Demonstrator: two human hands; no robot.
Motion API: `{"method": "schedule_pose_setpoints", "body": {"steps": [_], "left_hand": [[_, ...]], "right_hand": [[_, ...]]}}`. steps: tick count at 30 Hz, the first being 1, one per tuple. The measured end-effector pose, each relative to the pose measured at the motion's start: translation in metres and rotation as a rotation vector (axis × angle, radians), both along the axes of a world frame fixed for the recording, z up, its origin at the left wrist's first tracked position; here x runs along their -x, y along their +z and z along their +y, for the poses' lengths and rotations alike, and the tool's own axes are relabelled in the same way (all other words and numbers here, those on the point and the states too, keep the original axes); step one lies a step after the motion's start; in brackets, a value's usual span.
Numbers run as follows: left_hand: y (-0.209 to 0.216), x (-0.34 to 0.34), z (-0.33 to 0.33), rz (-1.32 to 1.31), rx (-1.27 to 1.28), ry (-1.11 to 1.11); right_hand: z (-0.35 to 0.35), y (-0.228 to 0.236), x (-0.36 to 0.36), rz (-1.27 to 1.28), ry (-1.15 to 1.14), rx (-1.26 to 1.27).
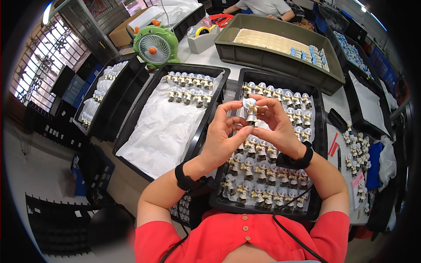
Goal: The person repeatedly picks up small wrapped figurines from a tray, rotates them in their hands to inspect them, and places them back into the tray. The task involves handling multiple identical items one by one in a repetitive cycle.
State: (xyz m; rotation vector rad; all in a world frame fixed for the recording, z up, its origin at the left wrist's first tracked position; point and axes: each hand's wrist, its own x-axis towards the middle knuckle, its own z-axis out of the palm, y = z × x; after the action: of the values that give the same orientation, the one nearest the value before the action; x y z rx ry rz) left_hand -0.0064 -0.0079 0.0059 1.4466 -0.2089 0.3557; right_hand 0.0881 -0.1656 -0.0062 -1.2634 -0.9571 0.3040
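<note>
Both hands meet over the middle of the counter [340,105], pinching one small figurine [251,110] between them. The left hand [223,131] comes in from about 7 o'clock, its thumb and forefinger closed on the figurine's left side; the right hand [276,125] comes from about 5 o'clock, its fingertips clamped on the right side and top. The figurine (pale hair, light body, brownish base) stands roughly upright, held clear above the black tray [322,144] directly under the hands. That tray is packed with rows of like figurines [263,173] on white paper. At 9 o'clock of it, just beside, a second black tray [131,131] holds crumpled white paper [162,127] and two short rows of figurines [189,87] at its far end. Toward 11 o'clock stands a green desk fan [154,44]; toward 1 o'clock a grey bin [272,59] carries small blue pieces. Each wrist wears a black band.
</note>
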Motion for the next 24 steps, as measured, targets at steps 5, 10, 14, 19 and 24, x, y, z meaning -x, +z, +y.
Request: {"method": "schedule_pose_setpoints", "body": {"steps": [5,10,14,19,24], "left_hand": [[0.0,0.001,-0.002,0.066,0.065,0.028],[0.004,0.0,0.0,0.14,0.2,-0.114],[0.005,0.0,0.002,0.249,0.408,-0.286],[-0.005,-0.002,-0.002,0.249,0.4,-0.2],[-0.004,0.0,0.0,0.248,0.012,-0.145]], "right_hand": [[0.002,0.009,0.004,-0.612,-0.24,0.076],[0.003,0.012,0.011,-0.635,-0.281,0.037],[0.0,0.015,0.014,-0.506,-0.224,0.068],[0.0,0.016,0.01,-0.786,-0.305,0.093],[0.003,0.009,0.016,-0.896,-0.313,0.19]]}}
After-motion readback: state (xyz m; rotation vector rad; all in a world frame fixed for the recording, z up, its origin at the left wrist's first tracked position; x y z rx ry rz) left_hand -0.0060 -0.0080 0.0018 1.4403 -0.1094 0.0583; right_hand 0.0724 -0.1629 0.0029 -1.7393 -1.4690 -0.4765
